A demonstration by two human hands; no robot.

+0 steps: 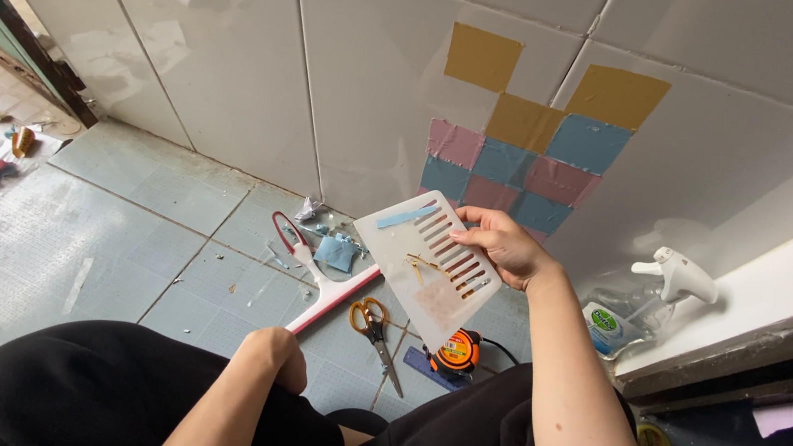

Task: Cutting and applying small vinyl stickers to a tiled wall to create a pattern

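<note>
Right hand (504,246) pinching clear sheet (431,268) above scissors (374,323); left hand (277,355) a curled fist nr scissors, holding nothing visible.

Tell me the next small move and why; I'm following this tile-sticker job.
Probably bring the left hand, now closed by the knee, up to peel a strip off the white backing sheet the right hand holds, near the coloured square patches on the wall.

hands: two, left (274,354) and right (504,246)
white sheet (426,267): one
wall squares: nine; three yellow (482,57), four blue (588,143), two pink (454,143)
scissors (374,326): one
tape measure (457,354): one
spray bottle (654,300): one
squeegee (328,290): one
</note>
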